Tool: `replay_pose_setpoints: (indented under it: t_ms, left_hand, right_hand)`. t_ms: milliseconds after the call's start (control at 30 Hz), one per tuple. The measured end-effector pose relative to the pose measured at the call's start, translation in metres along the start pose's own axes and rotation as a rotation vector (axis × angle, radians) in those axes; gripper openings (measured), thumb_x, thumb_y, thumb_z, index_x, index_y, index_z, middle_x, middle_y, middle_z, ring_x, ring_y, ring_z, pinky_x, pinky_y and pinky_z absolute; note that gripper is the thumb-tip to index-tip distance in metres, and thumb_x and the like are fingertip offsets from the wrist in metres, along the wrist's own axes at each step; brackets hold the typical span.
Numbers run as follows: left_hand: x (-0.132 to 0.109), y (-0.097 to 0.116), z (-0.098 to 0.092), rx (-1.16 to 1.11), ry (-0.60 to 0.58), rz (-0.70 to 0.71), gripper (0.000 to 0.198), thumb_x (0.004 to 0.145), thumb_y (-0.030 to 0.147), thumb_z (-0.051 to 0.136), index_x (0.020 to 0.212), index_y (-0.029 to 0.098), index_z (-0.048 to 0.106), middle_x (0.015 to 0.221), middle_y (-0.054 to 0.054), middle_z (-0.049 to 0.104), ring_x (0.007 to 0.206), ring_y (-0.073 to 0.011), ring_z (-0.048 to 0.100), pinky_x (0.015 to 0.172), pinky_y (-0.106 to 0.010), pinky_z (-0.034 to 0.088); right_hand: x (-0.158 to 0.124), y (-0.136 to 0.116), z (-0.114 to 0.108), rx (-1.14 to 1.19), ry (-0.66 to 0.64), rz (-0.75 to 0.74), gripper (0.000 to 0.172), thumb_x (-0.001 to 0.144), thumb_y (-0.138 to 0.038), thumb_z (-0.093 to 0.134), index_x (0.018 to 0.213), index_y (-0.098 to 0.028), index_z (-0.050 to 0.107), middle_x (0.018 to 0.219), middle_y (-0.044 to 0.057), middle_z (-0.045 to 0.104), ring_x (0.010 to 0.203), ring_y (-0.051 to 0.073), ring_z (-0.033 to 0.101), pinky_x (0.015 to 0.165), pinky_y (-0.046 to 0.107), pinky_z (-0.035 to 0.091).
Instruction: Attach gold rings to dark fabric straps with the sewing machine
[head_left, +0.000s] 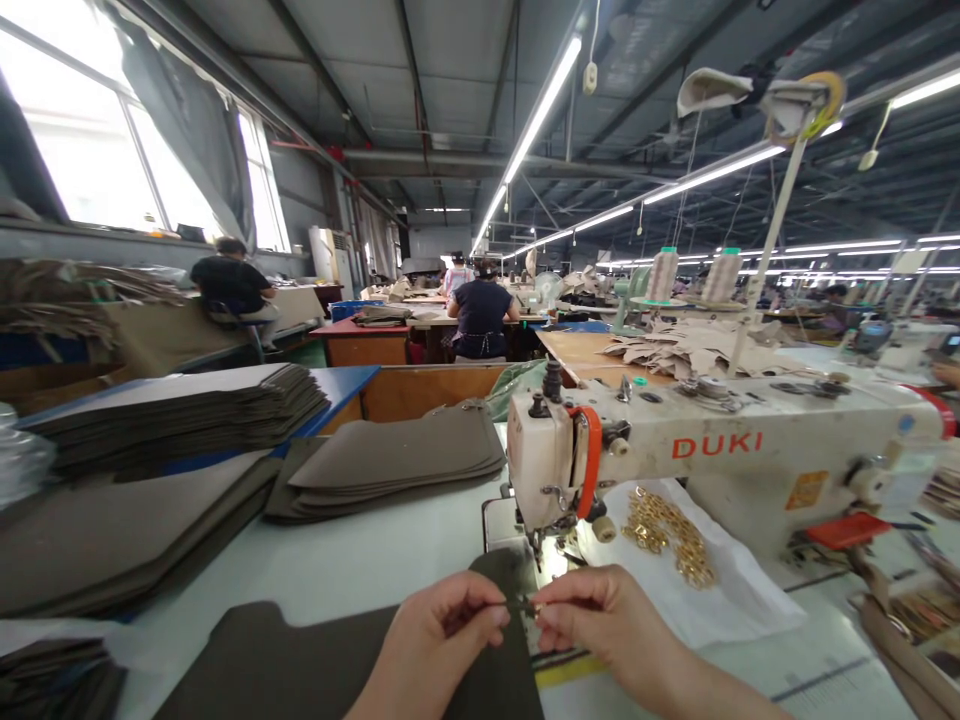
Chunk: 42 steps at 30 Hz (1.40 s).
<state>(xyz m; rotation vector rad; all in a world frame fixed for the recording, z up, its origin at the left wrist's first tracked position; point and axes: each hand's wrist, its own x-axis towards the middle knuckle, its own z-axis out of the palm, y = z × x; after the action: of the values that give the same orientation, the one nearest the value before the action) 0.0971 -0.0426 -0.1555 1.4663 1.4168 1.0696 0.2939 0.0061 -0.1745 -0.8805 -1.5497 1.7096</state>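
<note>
My left hand [444,632] is closed in a pinch above a dark olive-grey fabric panel [300,660]. Facing it, my right hand [600,622] also pinches, its fingertips close to those of the left. A small dark bit spans the gap between the fingertips, too small to name. Both hands are just in front of the needle area of a white sewing machine [712,430]. The panel lies on the table under and beside my left hand, with its rounded upper end near the machine's foot. Gold metal rings [671,530] lie heaped on a white sheet [742,600] behind my right hand.
Stacked dark panels [397,450] lie behind the work area, with more panel stacks [120,520] at the left. Thread cones [664,275] stand beyond the machine. Seated people [481,312] work farther back. A strap pile [919,620] is at the right edge.
</note>
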Motion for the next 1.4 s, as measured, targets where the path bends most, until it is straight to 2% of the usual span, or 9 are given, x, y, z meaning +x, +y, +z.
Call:
replay_pose_setpoints:
  t_ms: [167,333,467,767,867,967,1133,1267,1400]
  left_hand:
    - [0.004,-0.001,0.002,-0.119,-0.069,-0.074,0.019,0.068,0.036,0.067,0.070,0.016,0.067,0.061,-0.001,0.068,0.058,-0.0142,0.061,0.058,-0.024,0.045]
    - [0.008,-0.007,0.000,-0.305,-0.219,-0.183,0.040,0.058,0.052,0.078,0.071,0.017,0.061,0.062,-0.002,0.068,0.055,-0.0147,0.063,0.056,-0.025,0.048]
    - [0.007,-0.009,-0.003,-0.362,-0.273,-0.232,0.042,0.059,0.052,0.079,0.072,0.017,0.059,0.062,-0.001,0.069,0.056,-0.0150,0.066,0.055,-0.024,0.048]
    - [0.004,-0.003,0.002,-0.334,-0.229,-0.219,0.042,0.058,0.051,0.080,0.072,0.016,0.060,0.062,-0.001,0.069,0.055,-0.0149,0.065,0.056,-0.025,0.049]
    - [0.005,-0.005,0.003,-0.317,-0.222,-0.206,0.042,0.058,0.052,0.079,0.071,0.016,0.061,0.064,-0.002,0.070,0.057,-0.0153,0.066,0.058,-0.026,0.050]
    - [0.005,-0.008,0.002,-0.320,-0.223,-0.217,0.044,0.058,0.054,0.079,0.072,0.016,0.061,0.065,-0.003,0.070,0.057,-0.0160,0.066,0.058,-0.026,0.051]
    - [0.005,-0.010,-0.001,-0.460,-0.200,-0.273,0.046,0.069,0.059,0.070,0.085,0.016,0.062,0.073,-0.006,0.072,0.063,-0.0175,0.069,0.061,-0.026,0.052]
    - [0.008,-0.012,-0.002,-0.475,-0.244,-0.266,0.041,0.065,0.047,0.078,0.087,0.016,0.063,0.069,-0.003,0.069,0.059,-0.0144,0.066,0.058,-0.023,0.050]
    - [0.011,-0.013,-0.001,-0.384,-0.266,-0.284,0.032,0.063,0.041,0.080,0.075,0.016,0.062,0.056,0.001,0.065,0.051,-0.0117,0.060,0.055,-0.022,0.048]
  right_hand:
    - [0.000,0.001,0.002,-0.010,-0.002,-0.019,0.040,0.065,-0.053,0.077,0.084,-0.018,0.075,0.069,0.003,0.068,0.066,0.016,0.064,0.068,0.028,0.051]
    - [0.002,0.002,-0.001,0.077,-0.108,0.017,0.045,0.065,-0.052,0.077,0.090,-0.014,0.073,0.071,0.004,0.067,0.063,0.014,0.064,0.064,0.027,0.051]
    - [0.001,0.000,-0.002,0.100,-0.159,0.013,0.042,0.066,-0.049,0.077,0.090,-0.015,0.072,0.071,0.003,0.066,0.061,0.013,0.063,0.062,0.027,0.050]
    - [-0.003,-0.001,0.017,-0.097,0.113,-0.166,0.006,0.067,-0.017,0.066,0.072,-0.017,0.063,0.061,-0.002,0.061,0.057,0.010,0.055,0.056,0.022,0.041]
    - [-0.001,0.000,0.022,-0.029,0.079,-0.090,0.011,0.066,-0.020,0.068,0.074,-0.017,0.062,0.062,-0.002,0.063,0.059,0.011,0.059,0.059,0.023,0.044]
    - [0.004,0.003,0.022,0.074,0.026,-0.027,0.026,0.062,-0.032,0.077,0.074,-0.017,0.060,0.064,-0.001,0.063,0.061,0.013,0.062,0.062,0.025,0.048]
    - [0.013,0.006,0.017,0.133,0.005,0.004,0.044,0.056,-0.047,0.082,0.076,-0.015,0.060,0.063,-0.001,0.062,0.060,0.014,0.064,0.062,0.027,0.050]
    - [0.015,0.010,0.018,0.147,-0.009,0.015,0.046,0.057,-0.050,0.081,0.077,-0.014,0.061,0.063,0.000,0.063,0.061,0.014,0.065,0.063,0.026,0.051]
    - [0.012,0.014,0.021,0.175,-0.014,0.011,0.042,0.059,-0.047,0.082,0.076,-0.014,0.062,0.061,0.000,0.063,0.061,0.014,0.064,0.061,0.025,0.050]
